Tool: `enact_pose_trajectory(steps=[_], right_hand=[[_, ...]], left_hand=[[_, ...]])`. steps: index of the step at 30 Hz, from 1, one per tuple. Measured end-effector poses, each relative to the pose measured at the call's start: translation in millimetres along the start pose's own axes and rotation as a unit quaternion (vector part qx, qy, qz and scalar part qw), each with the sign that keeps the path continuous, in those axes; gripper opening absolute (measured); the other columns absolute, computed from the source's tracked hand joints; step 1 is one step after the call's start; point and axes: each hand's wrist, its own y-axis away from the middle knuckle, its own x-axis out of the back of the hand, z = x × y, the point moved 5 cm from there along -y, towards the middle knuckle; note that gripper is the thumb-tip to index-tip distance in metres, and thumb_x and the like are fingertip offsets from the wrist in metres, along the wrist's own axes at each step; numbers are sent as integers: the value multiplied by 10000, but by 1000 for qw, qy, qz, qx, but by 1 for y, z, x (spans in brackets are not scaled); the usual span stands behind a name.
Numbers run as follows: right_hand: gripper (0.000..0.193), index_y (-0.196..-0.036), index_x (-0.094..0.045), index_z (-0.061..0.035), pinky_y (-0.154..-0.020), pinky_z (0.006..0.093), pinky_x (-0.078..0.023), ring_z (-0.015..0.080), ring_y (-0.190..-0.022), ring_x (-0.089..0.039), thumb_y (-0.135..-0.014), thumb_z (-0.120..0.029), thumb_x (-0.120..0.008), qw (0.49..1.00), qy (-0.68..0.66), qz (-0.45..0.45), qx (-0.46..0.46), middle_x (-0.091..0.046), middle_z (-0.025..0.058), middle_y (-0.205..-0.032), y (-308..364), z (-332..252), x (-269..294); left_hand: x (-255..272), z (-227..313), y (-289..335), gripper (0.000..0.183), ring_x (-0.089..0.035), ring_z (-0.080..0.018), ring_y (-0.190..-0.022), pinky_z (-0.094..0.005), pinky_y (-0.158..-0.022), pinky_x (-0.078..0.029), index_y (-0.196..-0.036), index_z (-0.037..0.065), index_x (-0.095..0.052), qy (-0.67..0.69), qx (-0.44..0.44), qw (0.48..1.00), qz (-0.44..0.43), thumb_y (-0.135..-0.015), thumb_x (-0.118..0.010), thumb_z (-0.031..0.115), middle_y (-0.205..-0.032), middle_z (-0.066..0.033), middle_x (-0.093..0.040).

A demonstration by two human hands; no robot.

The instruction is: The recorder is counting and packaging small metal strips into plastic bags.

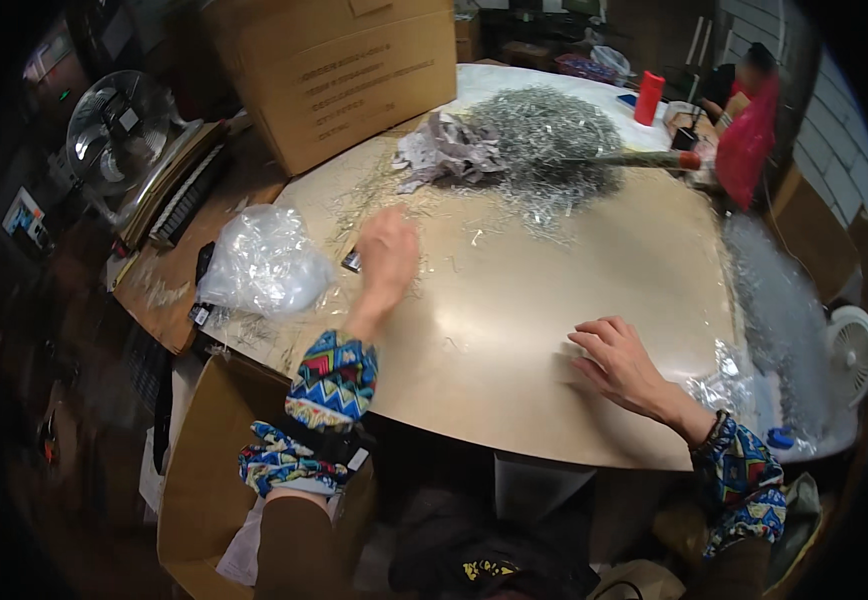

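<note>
My left hand (389,258) is over the left part of the pale tabletop (514,350), smeared by motion, and its fingers do not show clearly. Right beside it lies a small dark flat piece (352,261). A clear plastic bag (266,262) sits further left, bulging and crumpled. My right hand (626,365) is over the near right of the table, fingers stretched out and apart, with nothing in them. Beyond both hands rises a heap of thin, shiny, silvery metal pieces (554,130). A crumpled greyish cloth (444,152) lies against its left side.
A large cardboard box (354,90) stands at the back left; an open carton (194,480) is below the table's left edge. A stick with a red end (689,160) pokes from the heap near a red cylinder (648,98). Another person (724,90) is at the far right.
</note>
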Motion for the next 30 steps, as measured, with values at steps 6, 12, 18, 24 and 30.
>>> enact_pose_trajectory(steps=[6,12,18,24,30], right_hand=[[305,-1113,-596,-39,-880,394,-412,294,-1029,-519,-820,-97,-659,996,-88,-27,13,-588,111,-1119,-28,-1,-25],[323,-1095,-602,-41,-853,394,-417,296,-1004,-523,-781,-56,-675,992,-98,-70,44,-595,104,-1097,-46,-14,-39],[301,-1067,-610,-30,-852,400,-428,302,-996,-530,-772,-33,-668,994,-98,-43,32,-595,111,-1101,-35,-6,-32],[293,-1063,-610,-23,-865,398,-430,300,-987,-535,-775,-26,-662,992,-108,-55,21,-598,115,-1090,-45,-13,-32],[280,-1085,-600,-8,-852,385,-449,317,-981,-542,-811,-46,-650,995,-95,-6,-16,-600,123,-1083,-37,15,-13]], left_hand=[[8,-107,1,499,-481,-390,-1187,-501,-969,-349,-1080,-9,-617,-206,322,906,-182,-745,-694,352,-1140,-215,-614],[5,-132,-4,373,-616,-249,-894,-396,-798,-442,-928,0,-678,11,321,942,-100,-747,-726,322,-964,-167,-675],[109,-166,-23,241,-584,-96,-695,-232,-630,-442,-955,-22,-667,269,375,881,-105,-837,-710,184,-824,-31,-664],[131,-185,-6,432,-631,-275,-831,-352,-718,-494,-1052,-4,-653,-182,246,938,-160,-715,-782,234,-940,-140,-676],[134,-146,-8,368,-523,-318,-1058,-479,-909,-403,-1021,52,-640,-356,93,927,-73,-730,-743,253,-1072,-112,-613]])
